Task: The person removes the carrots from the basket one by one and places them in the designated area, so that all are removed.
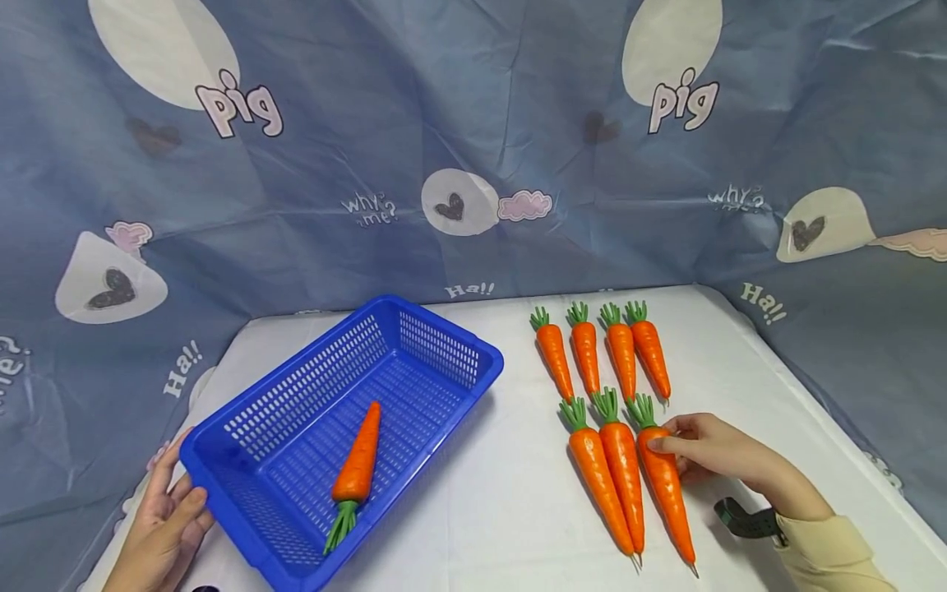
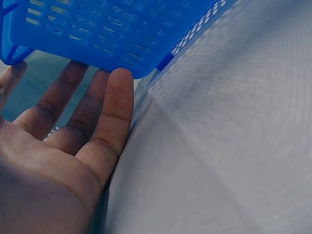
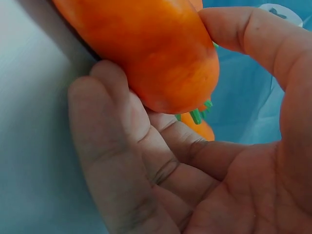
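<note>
My right hand (image 1: 706,448) grips a carrot (image 1: 668,493) near its green top, thumb over it and fingers against its side and underside. In the right wrist view, the carrot's thick end (image 3: 165,58) lies between thumb and fingers. Two more carrots (image 1: 602,485) lie side by side just left of it, tips toward me. At the left, my left hand (image 1: 166,522) touches the near left corner of a blue plastic basket (image 1: 229,510), its fingers fairly straight against the outside. Inside the basket lies one carrot (image 1: 358,460), green top toward me.
Behind the front carrots, a row of several carrots (image 1: 584,353) lies with green tops away from me. All rest on a white-covered table (image 1: 481,526). A blue printed cloth (image 1: 473,107) hangs along the back and sides. A dark band (image 1: 747,520) circles the right wrist.
</note>
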Available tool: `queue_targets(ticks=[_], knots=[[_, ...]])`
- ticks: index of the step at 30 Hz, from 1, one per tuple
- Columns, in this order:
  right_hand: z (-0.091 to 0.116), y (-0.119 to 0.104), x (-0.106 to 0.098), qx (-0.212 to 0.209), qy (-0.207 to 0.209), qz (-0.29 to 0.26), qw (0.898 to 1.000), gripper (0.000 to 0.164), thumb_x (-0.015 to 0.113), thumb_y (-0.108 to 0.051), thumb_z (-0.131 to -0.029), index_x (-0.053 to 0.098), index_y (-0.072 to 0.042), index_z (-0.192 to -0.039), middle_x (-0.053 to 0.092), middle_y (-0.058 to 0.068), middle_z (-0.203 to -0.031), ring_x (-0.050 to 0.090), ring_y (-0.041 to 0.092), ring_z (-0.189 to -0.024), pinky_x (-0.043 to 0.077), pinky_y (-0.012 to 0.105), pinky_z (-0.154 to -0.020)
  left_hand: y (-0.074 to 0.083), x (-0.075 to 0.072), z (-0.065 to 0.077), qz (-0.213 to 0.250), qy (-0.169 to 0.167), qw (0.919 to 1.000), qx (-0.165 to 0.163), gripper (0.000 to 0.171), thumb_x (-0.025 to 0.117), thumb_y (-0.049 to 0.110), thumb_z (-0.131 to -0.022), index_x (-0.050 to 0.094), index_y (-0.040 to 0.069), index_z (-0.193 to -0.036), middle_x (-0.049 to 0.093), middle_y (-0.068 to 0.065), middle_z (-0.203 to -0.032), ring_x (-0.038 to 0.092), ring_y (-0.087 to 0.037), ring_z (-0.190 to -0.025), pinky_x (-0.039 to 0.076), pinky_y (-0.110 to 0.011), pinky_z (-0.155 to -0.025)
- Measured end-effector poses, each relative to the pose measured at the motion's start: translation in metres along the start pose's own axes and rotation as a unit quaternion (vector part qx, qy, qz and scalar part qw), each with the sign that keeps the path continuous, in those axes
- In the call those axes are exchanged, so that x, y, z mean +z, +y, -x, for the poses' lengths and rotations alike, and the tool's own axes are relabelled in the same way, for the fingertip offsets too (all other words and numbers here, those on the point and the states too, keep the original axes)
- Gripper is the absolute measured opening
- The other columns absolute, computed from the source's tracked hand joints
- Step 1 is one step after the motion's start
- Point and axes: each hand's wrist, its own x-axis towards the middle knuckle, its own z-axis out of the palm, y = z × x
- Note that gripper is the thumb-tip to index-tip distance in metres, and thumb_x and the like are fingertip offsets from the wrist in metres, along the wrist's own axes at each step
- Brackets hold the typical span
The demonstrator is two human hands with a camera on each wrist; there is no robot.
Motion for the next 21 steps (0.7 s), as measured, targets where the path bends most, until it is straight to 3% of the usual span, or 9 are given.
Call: queue_targets(ticks=[11,21], knots=[[-0.006,-0.006,0.002,0.002,0.011,0.005,1.0,0.047,0.072,-0.043,-0.102,0.06,0.001,-0.115,0.062,0.002,-0.081,0.063,0.014,-0.076,0.062,0.029,-0.069,0.0,0.0,0.001,-0.009,0.005,0.9999,-0.004,0.071,0.037,-0.009,-0.111,0.018,0.022,-0.172,0.058,0.008,-0.157,0.067,-0.008,-0.133,0.062,-0.027,-0.096],[-0.007,-0.011,0.001,0.003,0.019,0.003,1.0,0.055,0.072,-0.044,-0.102,0.056,0.004,-0.122,0.066,0.006,-0.092,0.067,0.016,-0.08,0.064,0.03,-0.072,0.001,0.002,0.0,-0.014,-0.005,0.9999,0.005,0.071,0.035,-0.011,-0.111,0.016,0.018,-0.173,0.054,0.008,-0.161,0.065,-0.009,-0.136,0.062,-0.027,-0.098]])
